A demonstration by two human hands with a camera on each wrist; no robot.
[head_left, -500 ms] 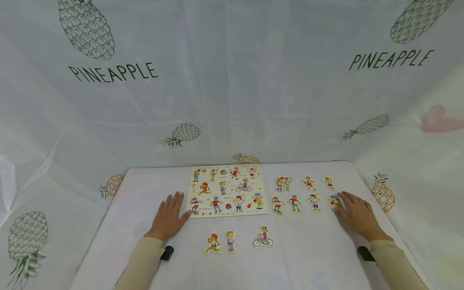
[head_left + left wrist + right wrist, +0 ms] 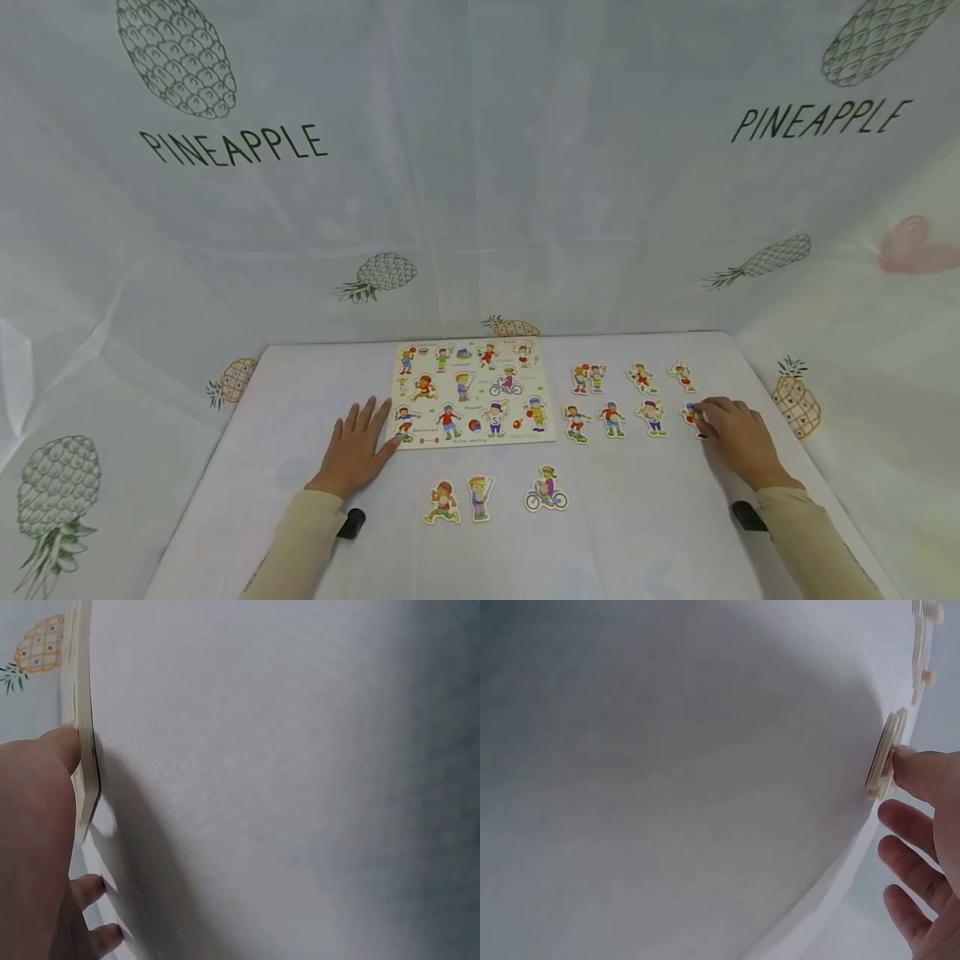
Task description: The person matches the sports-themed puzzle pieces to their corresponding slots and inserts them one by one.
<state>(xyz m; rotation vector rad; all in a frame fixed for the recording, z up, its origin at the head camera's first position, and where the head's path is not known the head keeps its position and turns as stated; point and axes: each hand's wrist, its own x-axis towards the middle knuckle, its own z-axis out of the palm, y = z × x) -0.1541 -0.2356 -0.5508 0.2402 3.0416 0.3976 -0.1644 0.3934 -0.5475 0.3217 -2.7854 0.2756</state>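
My right hand (image 2: 742, 442) pinches the table-tennis-player puzzle piece (image 2: 689, 415), a flat figure with a blue cap, at the right end of the lower row. In the right wrist view the thumb (image 2: 907, 771) is on the knob of that piece (image 2: 883, 754), while the other fingers are spread away. My left hand (image 2: 351, 450) lies with straight fingers beside the cream puzzle board (image 2: 442, 393), its thumb (image 2: 64, 746) on the board's front left corner. Printed sports figures fill the board.
Several knobbed pieces, among them a skateboarder (image 2: 577, 423) and a tennis player (image 2: 682, 377), lie in two rows right of the board. In front lie a runner (image 2: 444, 504), a golfer (image 2: 481, 500) and a cyclist (image 2: 547, 490). A pineapple-print sheet (image 2: 480, 200) hangs behind the table.
My right hand has shifted slightly, its fingers drawing together at the table-tennis-player piece. The left hand stays by the board; the head view has moved a little.
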